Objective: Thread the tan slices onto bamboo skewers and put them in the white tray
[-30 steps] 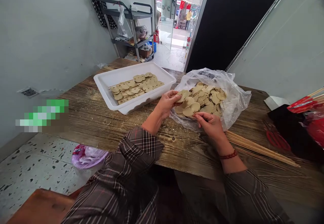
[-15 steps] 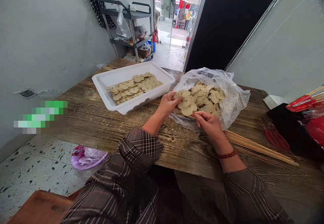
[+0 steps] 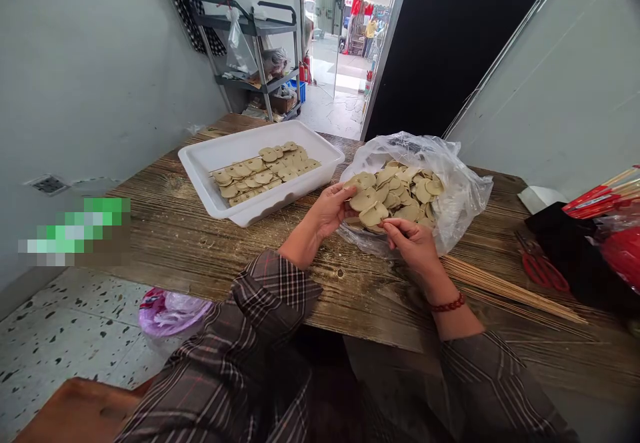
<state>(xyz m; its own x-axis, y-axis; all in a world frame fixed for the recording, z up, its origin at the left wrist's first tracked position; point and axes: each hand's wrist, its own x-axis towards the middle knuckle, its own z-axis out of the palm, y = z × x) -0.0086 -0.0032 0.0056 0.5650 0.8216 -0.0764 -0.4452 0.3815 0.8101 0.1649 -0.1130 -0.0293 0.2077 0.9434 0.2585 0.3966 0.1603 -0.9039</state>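
My left hand [image 3: 331, 211] is closed, thumb and fingers pinching a few thin round beige slices [image 3: 373, 214] that overlap in a row. A thin bamboo skewer appears to run through them, mostly hidden. My right hand [image 3: 413, 243] pinches the skewer's near end, just below the lowest slice. Right behind both hands lies a clear plastic bag [image 3: 463, 193] with its mouth spread, holding a heap of loose slices [image 3: 400, 189]. To the left, a white plastic tray [image 3: 200, 171] holds rows of skewered slices [image 3: 270, 169].
Bare bamboo skewers [image 3: 515, 289] lie on the wooden table [image 3: 165, 229] right of my right hand. Red-handled scissors [image 3: 543, 269] rest near a black box [image 3: 555, 229]. A purple-rimmed bin [image 3: 173, 313] stands on the floor at left. A grey cart [image 3: 260, 49] stands behind the table.
My hands keep nearly the same place and grip. The lowest slice has tilted slightly, and the left fingers have shifted a little. The whole view has moved slightly.
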